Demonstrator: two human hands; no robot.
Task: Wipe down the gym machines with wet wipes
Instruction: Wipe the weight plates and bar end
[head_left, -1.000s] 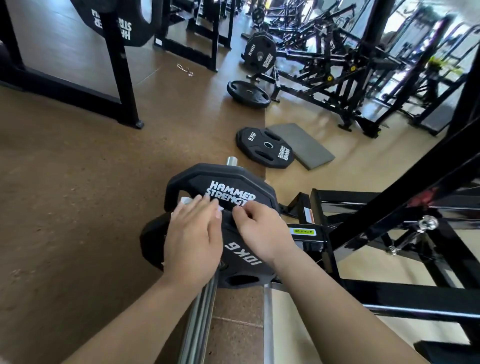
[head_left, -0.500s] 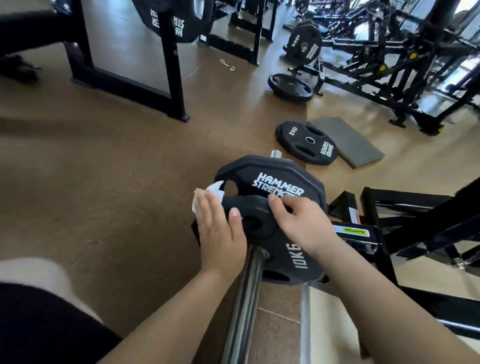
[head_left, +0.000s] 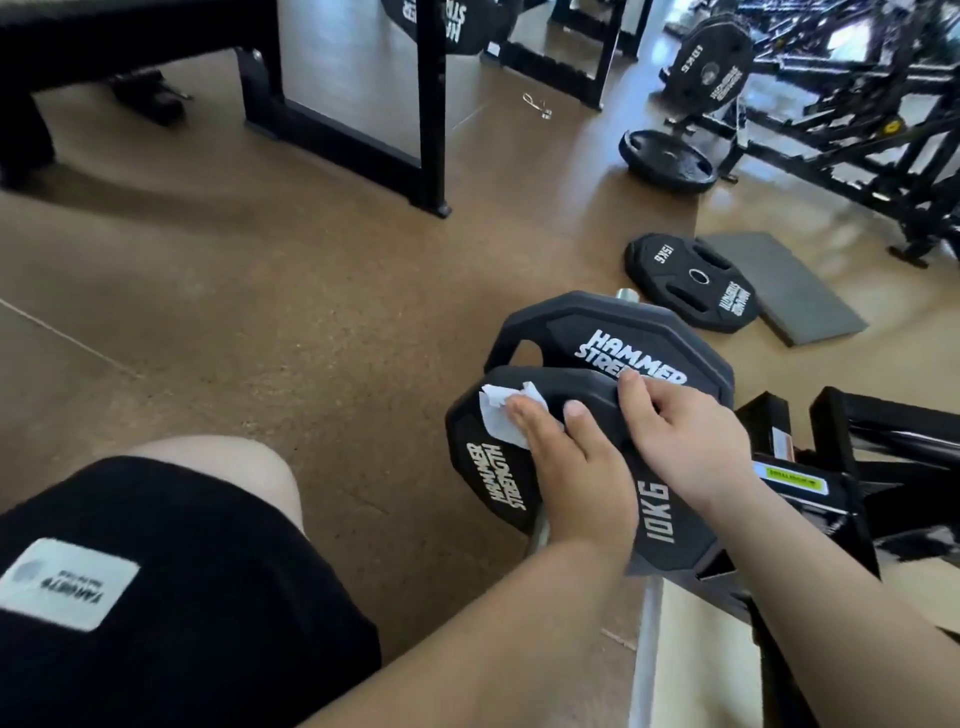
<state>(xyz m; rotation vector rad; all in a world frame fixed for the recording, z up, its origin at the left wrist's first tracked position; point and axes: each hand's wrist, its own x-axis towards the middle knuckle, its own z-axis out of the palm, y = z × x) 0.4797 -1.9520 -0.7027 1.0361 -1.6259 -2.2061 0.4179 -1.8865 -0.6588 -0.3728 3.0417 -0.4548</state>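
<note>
Here the left grip (head_left: 576, 478), fingers flat, is pressing the wipe (head_left: 498, 421) on the upper-left rim of the plate (head_left: 660, 525) (right grip (head_left: 685, 441) curling over its top), the face lying below.

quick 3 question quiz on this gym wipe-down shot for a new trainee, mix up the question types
1. Multiple choice: the left hand presses the wipe on:
A the floor
B the front plate
C a bench

2. True or false: the right hand grips the front plate's top rim.

3. Fill in: the loose plate lying flat beside the grey mat is marked ____.

Key: 1 B; 2 true; 3 15KG
</note>
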